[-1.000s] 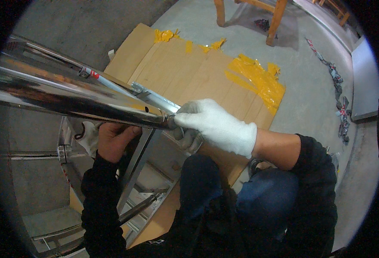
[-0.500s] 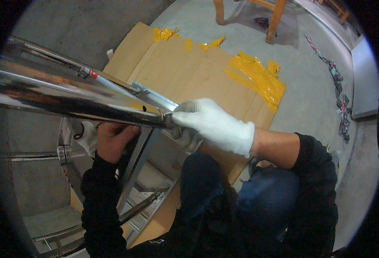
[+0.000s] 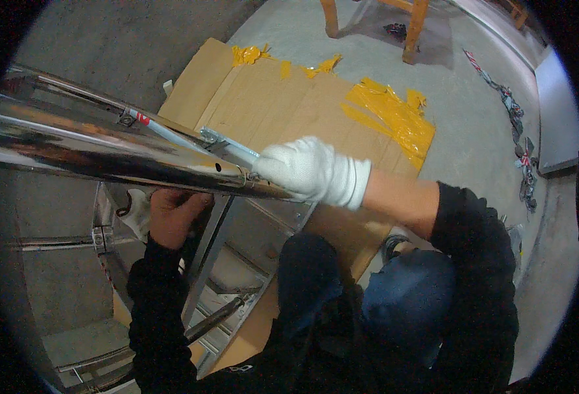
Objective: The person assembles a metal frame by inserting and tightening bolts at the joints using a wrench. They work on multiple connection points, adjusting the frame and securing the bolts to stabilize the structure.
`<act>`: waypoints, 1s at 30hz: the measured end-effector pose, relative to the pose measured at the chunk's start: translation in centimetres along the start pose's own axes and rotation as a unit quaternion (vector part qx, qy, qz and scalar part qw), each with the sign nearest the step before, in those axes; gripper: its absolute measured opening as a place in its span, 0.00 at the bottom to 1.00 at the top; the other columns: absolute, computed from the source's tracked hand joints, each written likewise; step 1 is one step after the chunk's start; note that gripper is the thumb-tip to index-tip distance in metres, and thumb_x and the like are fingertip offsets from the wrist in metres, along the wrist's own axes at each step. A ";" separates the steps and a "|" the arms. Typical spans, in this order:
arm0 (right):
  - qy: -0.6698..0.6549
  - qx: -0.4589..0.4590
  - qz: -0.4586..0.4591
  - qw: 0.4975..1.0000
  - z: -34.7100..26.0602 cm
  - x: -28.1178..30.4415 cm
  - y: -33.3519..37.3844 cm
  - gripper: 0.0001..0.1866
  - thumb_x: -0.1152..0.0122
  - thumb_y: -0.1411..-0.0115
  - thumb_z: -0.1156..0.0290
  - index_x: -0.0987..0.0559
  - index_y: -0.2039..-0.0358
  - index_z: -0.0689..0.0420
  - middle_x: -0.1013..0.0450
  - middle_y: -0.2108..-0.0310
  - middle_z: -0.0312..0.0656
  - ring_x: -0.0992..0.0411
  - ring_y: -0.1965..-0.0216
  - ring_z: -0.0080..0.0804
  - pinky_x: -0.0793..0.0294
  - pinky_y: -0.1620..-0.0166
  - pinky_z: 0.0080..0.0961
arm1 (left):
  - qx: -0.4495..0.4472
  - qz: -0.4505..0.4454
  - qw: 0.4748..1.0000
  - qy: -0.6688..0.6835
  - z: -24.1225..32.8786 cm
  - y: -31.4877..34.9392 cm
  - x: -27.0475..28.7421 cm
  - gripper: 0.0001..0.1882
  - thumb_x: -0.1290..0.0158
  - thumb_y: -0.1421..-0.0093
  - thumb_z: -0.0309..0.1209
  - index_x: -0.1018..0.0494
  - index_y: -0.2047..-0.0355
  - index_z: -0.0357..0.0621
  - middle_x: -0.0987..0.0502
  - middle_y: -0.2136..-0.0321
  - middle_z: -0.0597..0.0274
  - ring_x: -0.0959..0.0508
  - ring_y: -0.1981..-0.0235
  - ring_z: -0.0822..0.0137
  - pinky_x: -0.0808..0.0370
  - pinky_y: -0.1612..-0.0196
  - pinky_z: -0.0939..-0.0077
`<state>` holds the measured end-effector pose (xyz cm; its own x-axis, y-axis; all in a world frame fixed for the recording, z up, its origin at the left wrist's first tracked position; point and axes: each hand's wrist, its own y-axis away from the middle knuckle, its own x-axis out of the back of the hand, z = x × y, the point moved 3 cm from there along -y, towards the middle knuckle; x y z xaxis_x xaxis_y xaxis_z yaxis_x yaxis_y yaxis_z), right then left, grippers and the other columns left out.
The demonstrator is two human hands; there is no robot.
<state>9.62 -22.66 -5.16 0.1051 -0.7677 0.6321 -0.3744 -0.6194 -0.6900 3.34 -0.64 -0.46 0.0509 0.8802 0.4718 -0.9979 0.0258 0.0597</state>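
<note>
A thick shiny metal tube [image 3: 138, 154] runs from the left edge to the middle, with a small dark hole near its right end. My right hand [image 3: 306, 172], in a white knit glove, is closed over that end; its fingertips are hidden. Below the tube is my left hand [image 3: 174, 213], bare at the back and wrist, its fingers out of sight behind the tube. White glove fabric with a dark edge [image 3: 135, 211] shows beside it. A flat silver bar [image 3: 207, 253] slants down next to this hand, part of a metal frame with crossbars.
Under the work lies a flattened cardboard sheet [image 3: 256, 98] with torn yellow tape [image 3: 388, 108]. A wooden stool [image 3: 414, 33] stands at the far side. Tangled cords [image 3: 512, 115] lie on the concrete floor to the right, near a pale panel [image 3: 555, 111]. My knees are bent close below.
My right hand has rolled over at the tube's end, knuckles now upward, and its forearm has shifted left and up. My left hand has stayed nearly in place.
</note>
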 end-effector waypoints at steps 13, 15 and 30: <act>-0.031 -0.115 -0.110 0.987 0.5 1.8 -0.3 0.12 0.47 0.47 0.68 0.24 0.64 0.61 0.27 0.73 0.47 0.27 0.73 0.38 0.27 0.69 0.31 | 0.053 -0.003 0.999 0.000 0.1 0.3 0.3 0.09 0.46 0.45 0.27 0.25 0.65 0.35 0.23 0.72 0.64 0.26 0.70 0.75 0.30 0.64 0.80; -0.255 -0.300 -0.118 0.912 0.2 1.5 0.6 0.13 0.46 0.45 0.66 0.23 0.65 0.61 0.26 0.73 0.47 0.26 0.73 0.34 0.28 0.69 0.27 | 0.055 -0.006 0.998 0.005 -0.1 0.3 0.3 0.09 0.46 0.45 0.27 0.25 0.65 0.35 0.23 0.71 0.63 0.26 0.70 0.75 0.30 0.64 0.80; -0.543 -0.446 -0.126 0.700 -1.3 1.8 0.1 0.19 0.45 0.42 0.61 0.25 0.64 0.68 0.26 0.75 0.41 0.28 0.76 0.23 0.27 0.74 0.19 | -0.003 -0.026 1.000 0.017 0.1 0.2 0.1 0.10 0.45 0.44 0.27 0.26 0.63 0.35 0.24 0.70 0.64 0.27 0.69 0.75 0.30 0.64 0.79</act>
<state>8.52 -23.94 -3.61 0.7281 -0.6252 -0.2812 -0.5942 -0.7801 0.1958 3.19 -0.63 -0.30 0.1008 0.8934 0.4379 -0.9942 0.0741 0.0778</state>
